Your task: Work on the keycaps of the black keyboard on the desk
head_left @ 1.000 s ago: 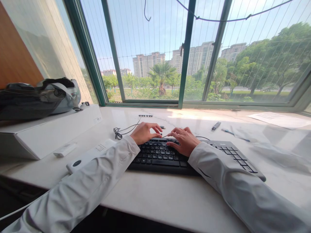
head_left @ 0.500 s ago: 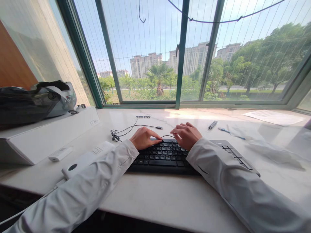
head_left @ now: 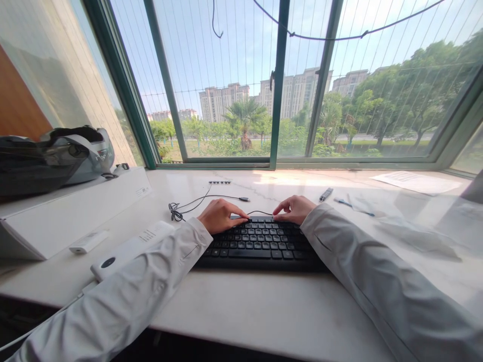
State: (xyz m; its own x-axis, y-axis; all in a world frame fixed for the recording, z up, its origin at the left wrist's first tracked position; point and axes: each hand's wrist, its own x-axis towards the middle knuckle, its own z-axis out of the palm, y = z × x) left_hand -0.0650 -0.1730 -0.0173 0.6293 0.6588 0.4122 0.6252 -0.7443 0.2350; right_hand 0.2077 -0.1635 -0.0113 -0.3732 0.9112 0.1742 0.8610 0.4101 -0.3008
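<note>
A black keyboard [head_left: 256, 254] lies flat on the worktop, its key rows facing me. At its back edge, left of centre, my left hand [head_left: 219, 215] is closed, thumb and forefinger pinching the edge. My right hand [head_left: 296, 208] pinches the same edge further right, thumb and forefinger together and the other fingers curled. A thin black cable runs behind the keyboard between the hands. My right sleeve covers the keyboard's right end. Behind my left hand, a coiled black cable [head_left: 176, 212] ends in a plug [head_left: 244, 199].
Small black pieces [head_left: 219, 182] stand in a row near the window. To the right lie a small dark tool [head_left: 326, 194], a blue thin tool [head_left: 353, 206], clear plastic bags and paper [head_left: 415, 182]. On the left are a white power strip [head_left: 132, 251] and a long white box [head_left: 75, 211] under a helmet.
My right hand has shifted right and come down from above the keys to pinch the keyboard's back edge. My left hand keeps its pinch. My right forearm now covers the keyboard's right end.
</note>
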